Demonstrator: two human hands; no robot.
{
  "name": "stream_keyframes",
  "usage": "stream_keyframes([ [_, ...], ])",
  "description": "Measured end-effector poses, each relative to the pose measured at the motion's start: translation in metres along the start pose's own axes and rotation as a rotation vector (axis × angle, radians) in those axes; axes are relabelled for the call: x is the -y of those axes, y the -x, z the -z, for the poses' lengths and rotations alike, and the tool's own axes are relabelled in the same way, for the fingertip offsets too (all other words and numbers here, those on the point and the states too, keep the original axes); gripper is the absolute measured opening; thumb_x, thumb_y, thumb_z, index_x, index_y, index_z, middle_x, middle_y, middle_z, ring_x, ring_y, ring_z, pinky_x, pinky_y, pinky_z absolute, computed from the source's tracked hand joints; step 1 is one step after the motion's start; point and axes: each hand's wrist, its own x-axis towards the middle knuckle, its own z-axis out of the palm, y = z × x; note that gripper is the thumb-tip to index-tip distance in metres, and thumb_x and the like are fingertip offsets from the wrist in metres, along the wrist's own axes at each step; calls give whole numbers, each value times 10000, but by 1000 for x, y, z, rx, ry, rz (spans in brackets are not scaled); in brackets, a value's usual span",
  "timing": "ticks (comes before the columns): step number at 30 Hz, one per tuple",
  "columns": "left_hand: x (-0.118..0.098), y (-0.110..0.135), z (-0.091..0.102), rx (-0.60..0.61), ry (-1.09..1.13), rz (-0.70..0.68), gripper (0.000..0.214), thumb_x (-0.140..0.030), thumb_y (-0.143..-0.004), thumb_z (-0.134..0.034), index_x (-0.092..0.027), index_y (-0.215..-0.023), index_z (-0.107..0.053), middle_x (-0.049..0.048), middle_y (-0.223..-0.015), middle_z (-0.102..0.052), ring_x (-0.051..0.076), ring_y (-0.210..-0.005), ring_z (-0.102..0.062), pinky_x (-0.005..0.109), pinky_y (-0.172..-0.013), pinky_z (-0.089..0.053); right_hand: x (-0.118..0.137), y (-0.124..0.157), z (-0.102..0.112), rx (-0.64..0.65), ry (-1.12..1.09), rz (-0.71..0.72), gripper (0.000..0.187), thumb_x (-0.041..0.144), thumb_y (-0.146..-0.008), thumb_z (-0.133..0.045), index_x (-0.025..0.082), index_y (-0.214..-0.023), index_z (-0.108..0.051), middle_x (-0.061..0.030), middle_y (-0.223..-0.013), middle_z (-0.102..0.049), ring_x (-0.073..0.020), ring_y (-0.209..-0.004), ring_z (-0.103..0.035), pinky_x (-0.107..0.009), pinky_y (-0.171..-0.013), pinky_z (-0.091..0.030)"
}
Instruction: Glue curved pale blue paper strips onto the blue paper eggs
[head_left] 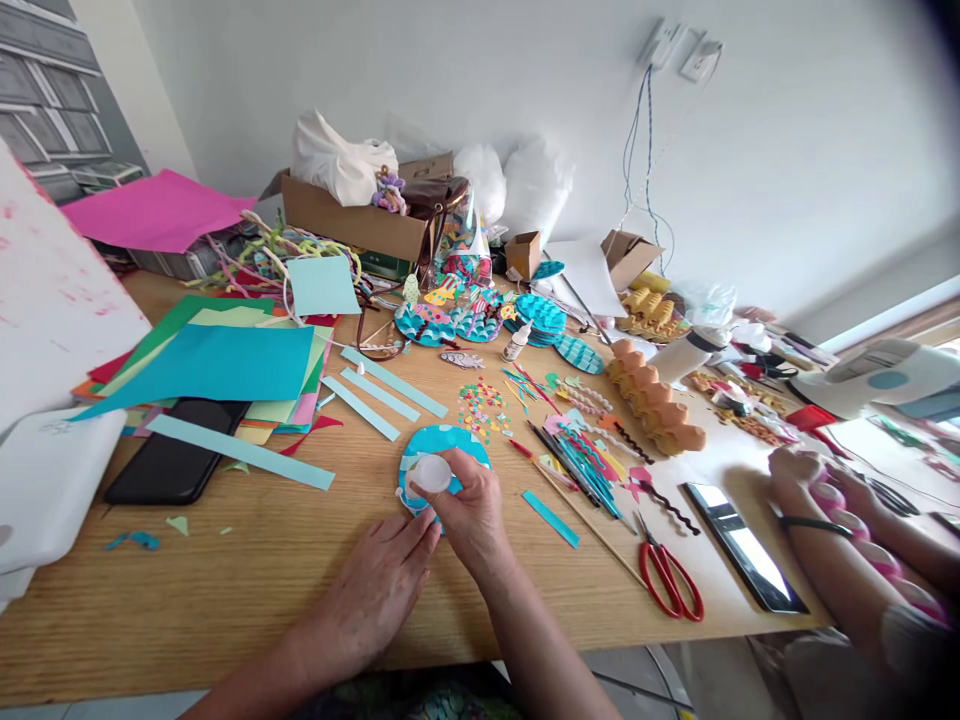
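My right hand (471,520) is closed round a small translucent white bottle (430,474) and holds it over a round turquoise paper disc (444,443) on the wooden table (247,570). My left hand (379,590) lies flat and open on the table, its fingertips touching the disc's lower edge. Most of the disc is hidden under my right hand.
Coloured paper sheets (217,365), light blue strips (375,395) and a black phone (174,462) lie at left. Red scissors (670,578), a wooden stick (585,520), a tablet (742,545) and an egg carton (654,400) lie at right, where another person's hands (806,470) work.
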Motion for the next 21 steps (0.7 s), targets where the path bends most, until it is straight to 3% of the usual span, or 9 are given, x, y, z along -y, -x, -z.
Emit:
stream_keyframes([
  [12, -4, -2, 3, 24, 15, 46, 345, -108, -824, -389, -179, -1118, -554, 92, -1108, -642, 256, -996, -592, 406, -826, -502, 3, 1, -1, -5, 47, 80, 58, 209, -745, -607, 234, -696, -624, 5, -721, -690, -175, -713, -602, -292, -715, -435],
  [21, -7, -6, 8, 63, 28, 61, 344, -68, -754, -471, -106, -1080, -574, 155, -1113, -634, 318, -986, -598, 458, -800, -509, 12, 0, 6, 72, 33, 21, 77, 216, -736, -597, 213, -660, -585, 19, -657, -624, -141, -628, -560, -230, -600, -408],
])
